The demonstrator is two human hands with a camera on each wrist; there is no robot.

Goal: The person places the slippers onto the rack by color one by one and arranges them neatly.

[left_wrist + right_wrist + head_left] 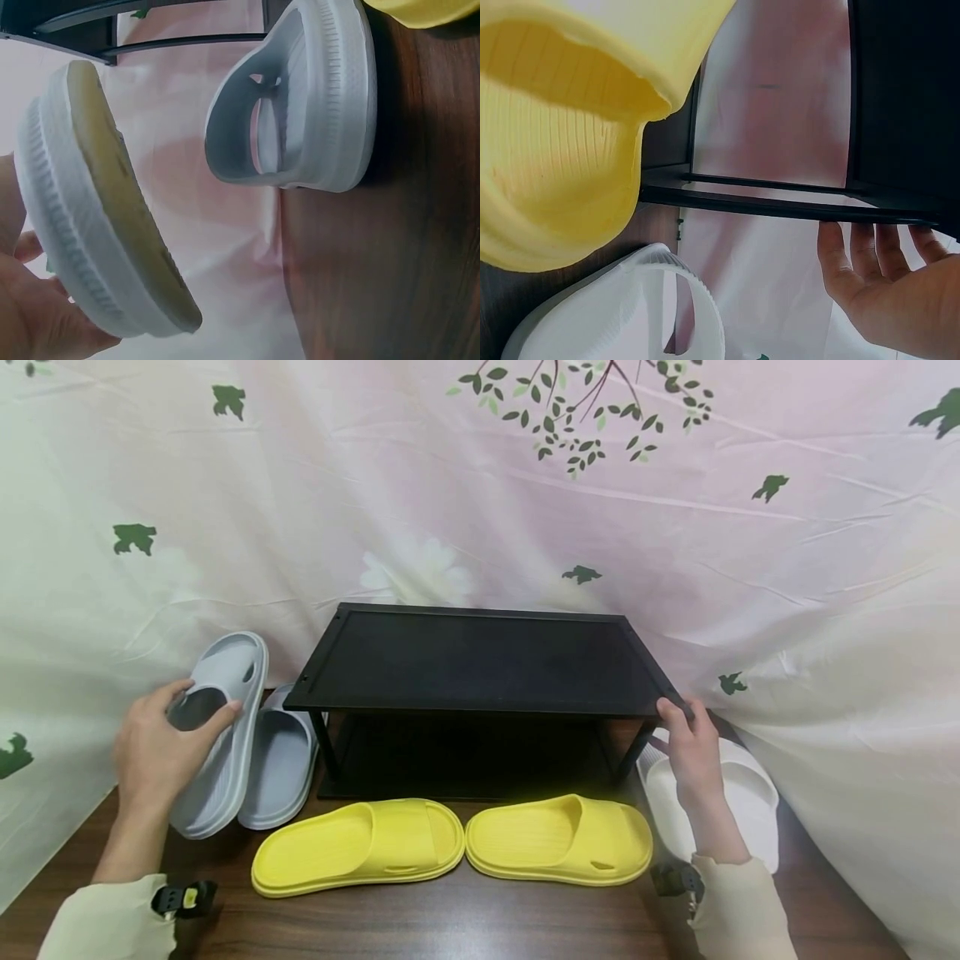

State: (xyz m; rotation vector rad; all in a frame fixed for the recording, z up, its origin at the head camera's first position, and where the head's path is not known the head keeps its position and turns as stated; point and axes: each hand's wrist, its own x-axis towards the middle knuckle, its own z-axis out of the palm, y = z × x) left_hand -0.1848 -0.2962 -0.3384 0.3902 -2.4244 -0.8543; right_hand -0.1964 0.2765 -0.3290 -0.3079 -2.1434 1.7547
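My left hand (161, 739) grips a grey slipper (238, 760) by its strap, thumb on one side and fingers on the other. In the left wrist view this slipper (82, 217) is off the floor and tilted. Its mate, another grey slipper (279, 764), lies flat on the floor just right of it. My right hand (693, 752) holds the front right corner of a black two-tier shoe rack (480, 660). In the right wrist view the right fingers (862, 259) lie against the rack's front leg, their tips partly hidden.
Two yellow slippers (420, 852) (558, 843) lie end to end before the rack on the brown wood floor (420, 927). White slippers (738, 793) stand at the right, partly behind the right forearm. A leaf-printed cloth (315, 527) hangs behind and along both sides.
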